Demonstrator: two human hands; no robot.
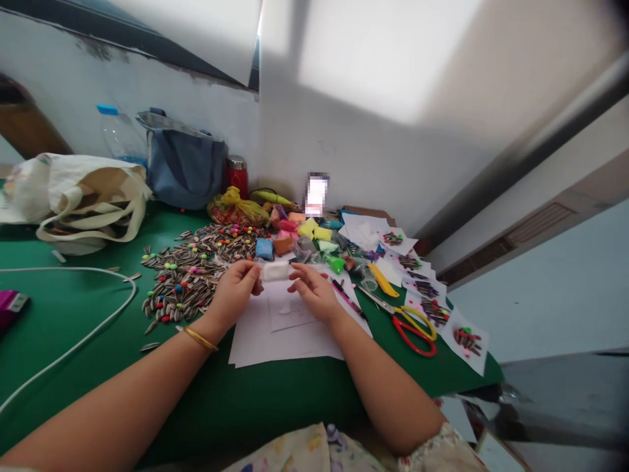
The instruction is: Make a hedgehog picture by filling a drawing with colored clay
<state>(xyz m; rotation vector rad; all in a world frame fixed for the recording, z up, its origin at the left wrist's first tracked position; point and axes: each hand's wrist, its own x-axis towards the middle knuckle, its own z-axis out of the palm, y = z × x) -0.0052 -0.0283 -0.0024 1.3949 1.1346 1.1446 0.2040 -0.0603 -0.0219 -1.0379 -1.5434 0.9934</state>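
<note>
My left hand (pixel 239 286) pinches the left end of a small white packet (pixel 276 271), possibly soft clay in clear wrap, above the paper. At its right end is my right hand (pixel 317 294), fingers apart and curved toward it; whether they touch it is hard to tell. White sheets of paper (pixel 295 344) lie beneath both hands, with a smaller sheet bearing faint lines and a white bit on top. A heap of striped sunflower seeds (pixel 187 288) mixed with coloured beads spreads to the left. Beyond my hands lie coloured packets, including a blue one (pixel 264 248) and a green one (pixel 335 263).
Scissors (pixel 415 328) with red and yellow handles, a yellow cutter (pixel 383 280) and a pen (pixel 350 300) lie right. Seed arrangements on paper (pixel 469 341) line the right edge. Behind stand a blue bag (pixel 187 164), red flask (pixel 237 176) and phone (pixel 316 195). A white cable (pixel 115 308) crosses left.
</note>
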